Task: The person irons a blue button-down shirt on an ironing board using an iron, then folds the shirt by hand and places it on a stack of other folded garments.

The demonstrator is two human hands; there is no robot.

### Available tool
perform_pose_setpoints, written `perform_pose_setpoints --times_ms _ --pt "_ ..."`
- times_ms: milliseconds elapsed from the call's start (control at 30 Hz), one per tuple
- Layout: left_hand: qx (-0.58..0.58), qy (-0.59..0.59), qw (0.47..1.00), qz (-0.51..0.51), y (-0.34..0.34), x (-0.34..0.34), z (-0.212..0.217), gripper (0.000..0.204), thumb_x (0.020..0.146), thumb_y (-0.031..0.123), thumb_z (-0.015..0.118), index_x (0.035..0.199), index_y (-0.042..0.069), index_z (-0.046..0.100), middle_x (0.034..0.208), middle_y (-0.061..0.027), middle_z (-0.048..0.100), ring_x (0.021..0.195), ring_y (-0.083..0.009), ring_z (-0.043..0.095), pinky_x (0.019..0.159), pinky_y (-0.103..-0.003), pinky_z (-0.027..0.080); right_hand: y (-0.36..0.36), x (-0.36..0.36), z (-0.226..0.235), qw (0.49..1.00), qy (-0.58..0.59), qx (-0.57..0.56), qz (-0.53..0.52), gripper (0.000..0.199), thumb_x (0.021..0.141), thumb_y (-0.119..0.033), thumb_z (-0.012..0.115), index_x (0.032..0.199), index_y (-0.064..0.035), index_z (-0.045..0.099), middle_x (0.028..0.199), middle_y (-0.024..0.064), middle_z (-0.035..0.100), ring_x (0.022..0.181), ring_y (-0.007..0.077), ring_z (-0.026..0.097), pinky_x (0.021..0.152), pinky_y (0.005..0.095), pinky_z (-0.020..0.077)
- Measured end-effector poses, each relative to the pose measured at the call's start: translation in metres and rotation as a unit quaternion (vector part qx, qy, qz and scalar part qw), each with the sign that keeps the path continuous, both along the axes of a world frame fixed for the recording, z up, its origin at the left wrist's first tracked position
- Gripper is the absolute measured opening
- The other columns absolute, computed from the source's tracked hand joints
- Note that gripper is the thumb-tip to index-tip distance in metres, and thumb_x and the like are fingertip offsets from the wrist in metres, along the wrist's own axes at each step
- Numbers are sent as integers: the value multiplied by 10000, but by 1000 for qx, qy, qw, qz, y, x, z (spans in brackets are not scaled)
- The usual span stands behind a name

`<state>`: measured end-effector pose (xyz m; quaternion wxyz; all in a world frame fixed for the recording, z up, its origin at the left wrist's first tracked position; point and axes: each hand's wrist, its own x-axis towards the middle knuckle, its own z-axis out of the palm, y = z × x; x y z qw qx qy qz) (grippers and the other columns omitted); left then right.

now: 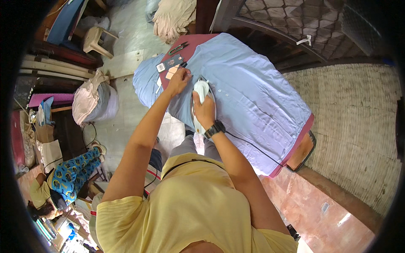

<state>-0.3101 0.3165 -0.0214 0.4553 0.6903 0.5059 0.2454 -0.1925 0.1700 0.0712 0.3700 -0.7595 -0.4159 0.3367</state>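
My right hand (pixel 205 111) is wrapped round the handle of a white clothes iron (pixel 201 89), which rests on a light blue shirt (pixel 249 92) near its row of small buttons. The shirt lies spread over a maroon ironing board (pixel 198 41), and part of it hangs over the left side. To the left of the iron, my left hand (pixel 180 81) is over the board at the shirt's edge, its fingers curled together; what they pinch, if anything, is too small to tell. Just beyond it lie a dark tag (pixel 174 62), pale cards (pixel 172 71) and black thread snips (pixel 178 48).
A black cord (pixel 253 145) runs from the iron across the shirt. A metal grille (pixel 291 21) stands beyond the board. On the left are a cloth-covered bundle (pixel 99 99), a plastic stool (pixel 98 41) and another person (pixel 67 181). A ribbed mat (pixel 350 118) lies to the right.
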Motion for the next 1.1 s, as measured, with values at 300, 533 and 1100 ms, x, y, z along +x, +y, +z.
perform_pose_setpoints --times_ms 300,533,1100 --pt "139 99 985 37 -23 20 17 321 726 245 832 861 26 641 879 -76 524 772 -222 564 709 -355 480 -41 -1 -12 999 -17 -14 -46 505 970 -460 549 910 30 658 648 197 627 617 335 660 571 447 497" --pt "139 52 988 53 -27 21 25 338 738 194 804 988 55 625 899 -81 555 863 -256 591 768 -393 484 -60 -4 2 987 117 -50 -101 451 978 -406 560 1057 26 664 900 247 689 862 410 675 747 455 512" --pt "335 209 883 -253 -52 24 19 527 1023 246 377 1529 115 302 1601 -22 272 1489 -233 206 1206 -480 148 -47 0 0 986 105 -33 -125 547 982 -443 537 851 74 660 683 268 633 662 425 648 601 468 486"
